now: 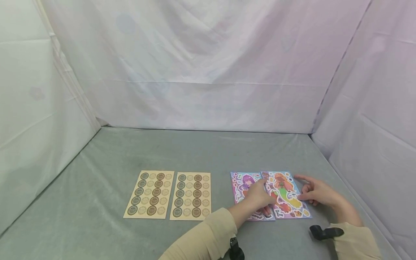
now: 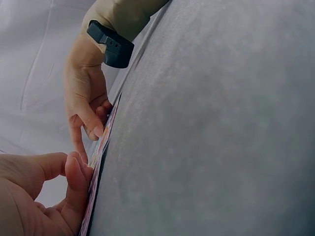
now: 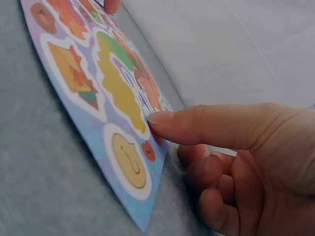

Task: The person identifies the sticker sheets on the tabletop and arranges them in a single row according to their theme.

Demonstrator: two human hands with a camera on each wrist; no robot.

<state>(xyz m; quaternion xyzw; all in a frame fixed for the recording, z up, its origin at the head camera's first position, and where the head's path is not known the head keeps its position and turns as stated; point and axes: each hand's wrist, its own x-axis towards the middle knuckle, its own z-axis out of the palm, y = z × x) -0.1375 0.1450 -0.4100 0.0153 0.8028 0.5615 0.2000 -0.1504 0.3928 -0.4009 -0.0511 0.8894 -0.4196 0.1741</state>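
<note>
Two colourful sticker sheets lie side by side on the right of the grey cloth, the right one slightly overlapping the left. My left hand (image 1: 260, 195) rests across the purple-haired character sheet (image 1: 238, 182) and touches the left edge of the mermaid-like character sheet (image 1: 287, 195). At that second sheet's right edge is my right hand (image 1: 320, 191). Its thumb (image 3: 182, 125) presses on the sheet's face, the index finger reaches towards the top right corner, and the other fingers curl loosely beside it. Part of the left sheet is hidden under my left hand and wrist.
Two cream sheets of round stickers, a left one (image 1: 148, 195) and a right one (image 1: 190, 196), lie flat further left. Grey cloth (image 1: 195, 151) covers the table. White curtains (image 1: 201, 65) stand behind and on both sides.
</note>
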